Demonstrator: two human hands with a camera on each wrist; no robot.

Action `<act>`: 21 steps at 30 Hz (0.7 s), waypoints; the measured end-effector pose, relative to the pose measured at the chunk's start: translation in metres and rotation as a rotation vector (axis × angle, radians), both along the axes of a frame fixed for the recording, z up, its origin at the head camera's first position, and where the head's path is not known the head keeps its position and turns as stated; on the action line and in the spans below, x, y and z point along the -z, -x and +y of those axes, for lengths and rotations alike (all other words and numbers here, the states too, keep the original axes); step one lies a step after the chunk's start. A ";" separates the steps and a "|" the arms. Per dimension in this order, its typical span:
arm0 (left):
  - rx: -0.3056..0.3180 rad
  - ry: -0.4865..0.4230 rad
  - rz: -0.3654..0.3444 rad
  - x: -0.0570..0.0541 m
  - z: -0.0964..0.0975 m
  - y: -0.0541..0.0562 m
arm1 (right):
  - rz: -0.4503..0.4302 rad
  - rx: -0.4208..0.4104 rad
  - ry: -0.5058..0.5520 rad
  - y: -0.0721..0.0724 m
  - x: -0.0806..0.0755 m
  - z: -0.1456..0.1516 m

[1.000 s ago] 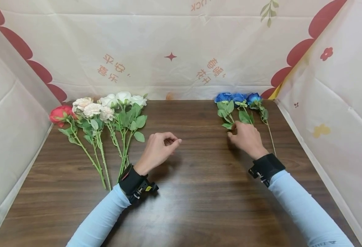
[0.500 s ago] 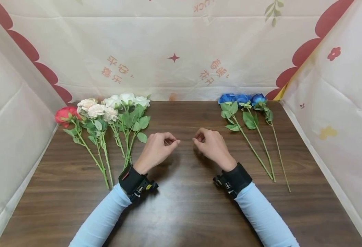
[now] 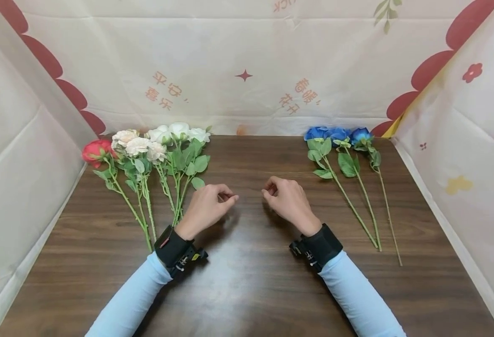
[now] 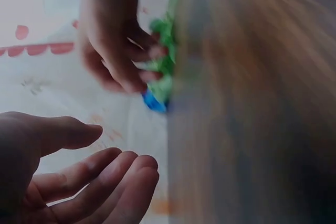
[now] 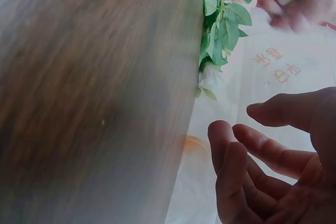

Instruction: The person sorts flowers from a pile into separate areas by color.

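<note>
My left hand [image 3: 205,206] hovers low over the middle of the table, its fingers loosely curled around nothing. Facing it, my right hand [image 3: 289,201] is held the same way, and the right wrist view shows a gap between thumb and fingertips. Three blue roses [image 3: 338,135] lie to the right with their stems pointing toward me. On the left lie white roses [image 3: 179,131], cream flowers [image 3: 137,146] and a red flower [image 3: 97,153], nearest to the left hand. My left wrist and forearm hide the lower ends of some green stems [image 3: 147,196].
The brown wood-grain table [image 3: 247,290] is walled by a pale printed cloth [image 3: 247,42] at the back and both sides. All the flower heads lie along the table's back edge. Black wrist straps [image 3: 320,245] with small cameras sit over light blue sleeves [image 3: 129,295].
My right hand has left the blue roses and come to the middle, facing the left hand. The blue roses' stems now show in full. The head view has shifted slightly.
</note>
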State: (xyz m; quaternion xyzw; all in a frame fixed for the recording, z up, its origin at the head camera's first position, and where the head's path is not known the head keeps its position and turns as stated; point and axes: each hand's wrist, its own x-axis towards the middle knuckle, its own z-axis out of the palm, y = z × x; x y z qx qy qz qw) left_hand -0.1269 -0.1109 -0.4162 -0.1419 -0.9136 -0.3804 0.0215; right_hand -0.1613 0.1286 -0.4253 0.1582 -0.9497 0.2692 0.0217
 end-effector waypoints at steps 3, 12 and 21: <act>-0.028 0.075 0.011 0.008 -0.023 -0.004 | -0.004 0.001 0.002 0.001 0.001 0.002; -0.169 0.331 0.083 0.012 -0.091 -0.002 | -0.010 0.026 0.001 0.005 -0.003 0.016; -0.141 0.389 0.011 0.018 -0.096 -0.003 | -0.005 0.020 0.018 0.006 0.001 0.018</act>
